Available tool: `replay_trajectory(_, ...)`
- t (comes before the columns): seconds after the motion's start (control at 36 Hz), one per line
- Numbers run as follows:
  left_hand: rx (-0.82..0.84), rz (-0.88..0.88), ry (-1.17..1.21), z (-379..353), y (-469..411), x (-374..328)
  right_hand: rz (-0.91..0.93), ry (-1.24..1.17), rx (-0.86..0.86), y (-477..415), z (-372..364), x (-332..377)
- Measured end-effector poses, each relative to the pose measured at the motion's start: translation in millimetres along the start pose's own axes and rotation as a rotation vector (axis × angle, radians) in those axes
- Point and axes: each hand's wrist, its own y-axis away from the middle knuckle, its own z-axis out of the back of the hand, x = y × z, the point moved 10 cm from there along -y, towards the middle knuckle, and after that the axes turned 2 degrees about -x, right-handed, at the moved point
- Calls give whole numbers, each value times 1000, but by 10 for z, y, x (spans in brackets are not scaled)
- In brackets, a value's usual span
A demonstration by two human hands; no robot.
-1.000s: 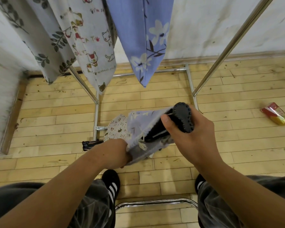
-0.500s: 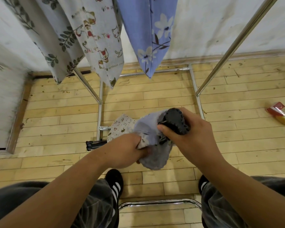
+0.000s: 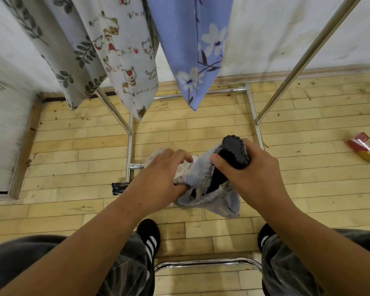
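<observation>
The grip of the left hand is closed on the printed edge of a soft, crumpled pale-blue cloth pouch, held above the yellow plank floor. A matte black cylinder with a scalloped round end is partly sheathed in it and clasped in the curled grip of the right hand.
</observation>
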Motion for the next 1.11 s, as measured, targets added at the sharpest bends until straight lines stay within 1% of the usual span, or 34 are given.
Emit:
replay_trajectory(0.08,34,-100,-4,-62,9,-129,2,-15,9,3,-15,36)
replay_trajectory(0.19,19,-142,4,-67,2,-200,9,-38,31,8,-46,69)
replay_trajectory(0.44,-56,-52,134,60,-23,-133,-16,-31,58,-16,-94,-2)
replay_trajectory(0.58,-58,-62,131,64,-27,-156,-66,-23,52,-39,-88,-82)
replay_trajectory(0.75,-28,-34,245,41,-20,-177,-108,-26,48,-52,-86,-147)
replay_trajectory(0.89,-3,43,348,5,-43,-160,-163,0,34,-70,-69,-229)
replay_trajectory(1.0,1,68,398,31,-55,-196,-199,-8,39,-65,-76,-266)
replay_trajectory(1.06,42,72,435,1,-41,-250,-201,-8,37,-59,-78,-258)
replay_trajectory(1.11,98,58,414,-54,-5,-320,-212,-21,36,-58,-83,-254)
